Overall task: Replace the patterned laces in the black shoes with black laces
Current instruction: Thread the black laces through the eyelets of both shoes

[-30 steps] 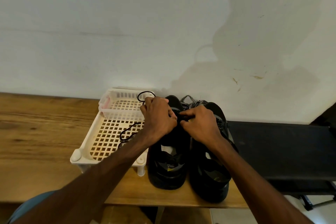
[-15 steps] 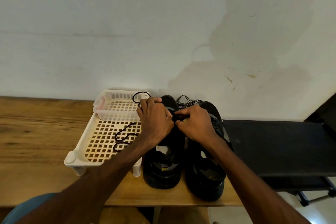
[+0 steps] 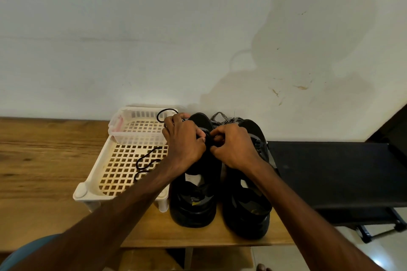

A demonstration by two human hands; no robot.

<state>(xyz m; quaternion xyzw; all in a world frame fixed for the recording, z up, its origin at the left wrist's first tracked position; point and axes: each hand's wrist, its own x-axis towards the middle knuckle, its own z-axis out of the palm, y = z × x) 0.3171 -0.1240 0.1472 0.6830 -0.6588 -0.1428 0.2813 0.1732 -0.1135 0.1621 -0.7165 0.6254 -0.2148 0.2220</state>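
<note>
Black shoes (image 3: 244, 215) stand as a pair on the right end of a wooden table (image 3: 44, 160), heels near and toes toward the far wall, so that the eyelets face the person. A black bench (image 3: 330, 171) stands beside the table on the right. Just left of the shoes sits a white plastic rack (image 3: 97, 167), which serves as a parking place for loose lace within reach: a black coil (image 3: 145, 160) lies on its grid. Both hands meet over the upper of the left shoe (image 3: 196, 209). The left hand (image 3: 185, 141) is clenched around a black lace (image 3: 161, 114), whose loop arcs over the rack's far end. The right hand (image 3: 233, 149) pinches at the same spot (probably the lace tip, though dark on dark hides it). Judged stage: threading. Patterned laces (image 3: 224, 120), already out, lie beyond the toes.
</note>
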